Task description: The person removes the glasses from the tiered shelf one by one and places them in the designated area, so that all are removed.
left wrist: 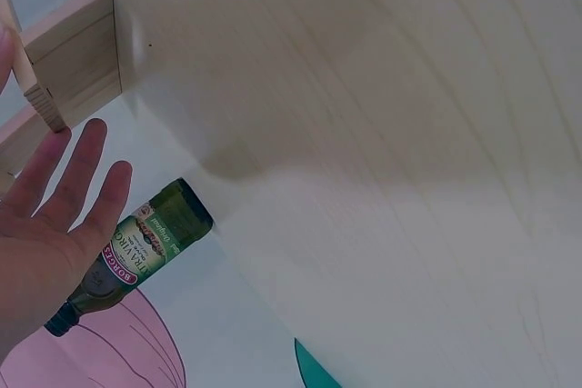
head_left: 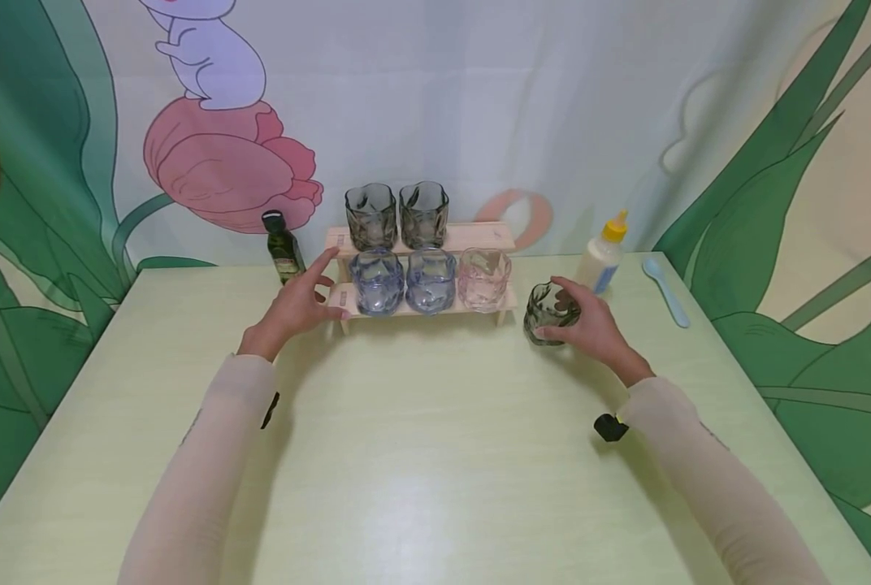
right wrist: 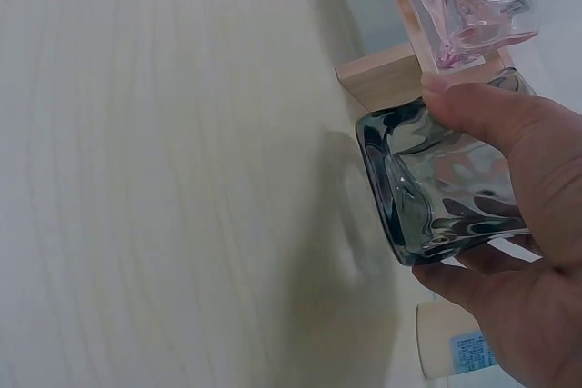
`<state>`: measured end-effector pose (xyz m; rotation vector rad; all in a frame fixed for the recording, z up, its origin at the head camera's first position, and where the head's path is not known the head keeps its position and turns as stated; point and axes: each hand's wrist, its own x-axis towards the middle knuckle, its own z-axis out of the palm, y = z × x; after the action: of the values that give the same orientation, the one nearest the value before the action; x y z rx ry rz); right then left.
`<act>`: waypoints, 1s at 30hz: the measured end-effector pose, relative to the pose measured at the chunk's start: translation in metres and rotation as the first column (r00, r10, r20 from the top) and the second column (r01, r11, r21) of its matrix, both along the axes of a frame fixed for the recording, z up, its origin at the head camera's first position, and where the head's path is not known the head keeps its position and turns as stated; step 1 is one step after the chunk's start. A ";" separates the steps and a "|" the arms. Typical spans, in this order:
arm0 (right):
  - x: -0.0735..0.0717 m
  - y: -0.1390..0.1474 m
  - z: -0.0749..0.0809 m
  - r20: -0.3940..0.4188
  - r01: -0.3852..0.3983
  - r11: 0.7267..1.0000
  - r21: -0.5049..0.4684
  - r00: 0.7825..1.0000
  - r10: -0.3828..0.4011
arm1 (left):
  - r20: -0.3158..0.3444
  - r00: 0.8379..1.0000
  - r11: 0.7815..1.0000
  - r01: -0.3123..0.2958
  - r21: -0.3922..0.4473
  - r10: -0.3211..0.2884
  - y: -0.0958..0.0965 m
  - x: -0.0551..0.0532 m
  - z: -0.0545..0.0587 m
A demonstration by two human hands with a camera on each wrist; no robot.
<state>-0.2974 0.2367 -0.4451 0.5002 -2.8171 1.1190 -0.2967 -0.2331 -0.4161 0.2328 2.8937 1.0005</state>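
Note:
My right hand [head_left: 589, 321] grips a dark grey, wavy-walled glass [right wrist: 418, 184], thumb on one side and fingers on the other. This glass is just right of a two-step wooden rack [head_left: 472, 236], and its shadow falls on the table in the right wrist view. At the rack's left end, my left hand [head_left: 300, 305] touches it with spread fingers, the thumb by the lower step and the index finger by the upper one. Two dark grey glasses [head_left: 424, 215] stand on the upper step. On the lower step are two blue glasses [head_left: 431, 282] and a pink glass [head_left: 484, 280].
A green oil bottle [left wrist: 136, 256] stands behind my left hand. Beyond my right hand is a white bottle with a yellow cap [head_left: 602, 256], and a pale blue spoon [head_left: 665, 292] lies farther right. A printed curtain [head_left: 435, 97] hangs behind the table [head_left: 406, 455].

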 end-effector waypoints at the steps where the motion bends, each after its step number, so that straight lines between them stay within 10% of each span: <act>1: 0.000 0.000 -0.001 0.001 0.000 1.000 0.000 1.000 0.000 | -0.002 1.000 1.000 0.000 -0.001 0.000 0.000 0.000 0.000; 30: 0.007 -0.002 -0.010 0.037 0.007 1.000 -0.008 0.999 -0.007 | 0.014 1.000 1.000 -0.013 -0.007 0.013 0.002 0.001 0.002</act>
<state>-0.2903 0.2349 -0.4547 0.4740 -2.8419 1.1492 -0.2960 -0.2308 -0.4140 0.2058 2.8893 0.9898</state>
